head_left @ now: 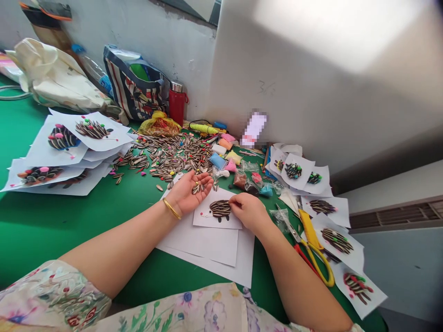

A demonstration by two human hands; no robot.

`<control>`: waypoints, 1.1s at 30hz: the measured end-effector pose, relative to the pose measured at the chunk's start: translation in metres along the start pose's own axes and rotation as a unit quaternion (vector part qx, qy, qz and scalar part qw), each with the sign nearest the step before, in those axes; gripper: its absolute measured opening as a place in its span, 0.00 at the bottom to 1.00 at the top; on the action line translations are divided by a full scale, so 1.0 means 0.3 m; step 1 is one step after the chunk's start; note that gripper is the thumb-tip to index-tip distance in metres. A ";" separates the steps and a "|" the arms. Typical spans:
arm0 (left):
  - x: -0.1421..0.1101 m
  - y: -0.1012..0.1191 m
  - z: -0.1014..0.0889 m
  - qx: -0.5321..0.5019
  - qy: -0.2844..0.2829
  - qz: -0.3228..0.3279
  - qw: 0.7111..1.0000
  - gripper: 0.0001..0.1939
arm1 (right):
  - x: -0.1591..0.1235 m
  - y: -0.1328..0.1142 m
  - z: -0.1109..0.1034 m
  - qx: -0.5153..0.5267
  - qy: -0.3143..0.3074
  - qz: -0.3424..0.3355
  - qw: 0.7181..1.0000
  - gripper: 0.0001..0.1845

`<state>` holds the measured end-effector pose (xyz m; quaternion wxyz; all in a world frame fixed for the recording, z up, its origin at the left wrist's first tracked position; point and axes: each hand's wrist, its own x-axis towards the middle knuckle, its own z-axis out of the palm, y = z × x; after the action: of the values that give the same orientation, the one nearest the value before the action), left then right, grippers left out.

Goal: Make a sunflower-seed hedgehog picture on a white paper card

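My left hand (192,188) is turned palm up, fingers slightly curled, and holds a few striped sunflower seeds (198,188) in its palm. A gold bangle (172,208) circles that wrist. Below and to the right lies a white card (200,220) bearing a hedgehog made of sunflower seeds (220,209), with dark feet and small pink dots near its snout. My right hand (249,211) is pinched at the hedgehog's right edge; its fingertips hide whatever is between them. Under the card are larger sheets of white paper (221,249).
A wide pile of loose sunflower seeds (173,154) spreads behind my left hand, with packets of coloured clay (217,160) beside it. Yellow-handled scissors (316,258) and a yellow cutter (309,228) lie right. Hedgehog cards (100,144) are stacked left; others (337,240) line the right edge. A red flask (176,105) stands behind.
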<state>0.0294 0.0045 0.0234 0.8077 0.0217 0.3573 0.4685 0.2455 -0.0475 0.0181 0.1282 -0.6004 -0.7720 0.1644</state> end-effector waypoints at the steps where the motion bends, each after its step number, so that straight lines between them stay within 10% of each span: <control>1: -0.002 0.000 0.001 0.000 -0.006 0.001 1.000 0.20 | -0.004 0.003 -0.004 0.001 0.011 -0.007 1.000 0.10; 18: -0.087 -0.079 0.023 0.027 -0.156 -0.121 0.980 0.32 | -0.036 -0.137 0.008 0.071 0.175 -0.200 0.962 0.13; 33: -0.105 -0.108 0.024 -0.007 -0.185 -0.159 0.970 0.31 | -0.059 -0.115 -0.043 0.123 0.208 -0.149 0.959 0.12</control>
<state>0.0482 -0.0357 0.0342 0.9240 0.0456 0.1970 0.3244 0.2244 -0.0711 0.0440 0.3817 -0.4794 -0.7826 0.1092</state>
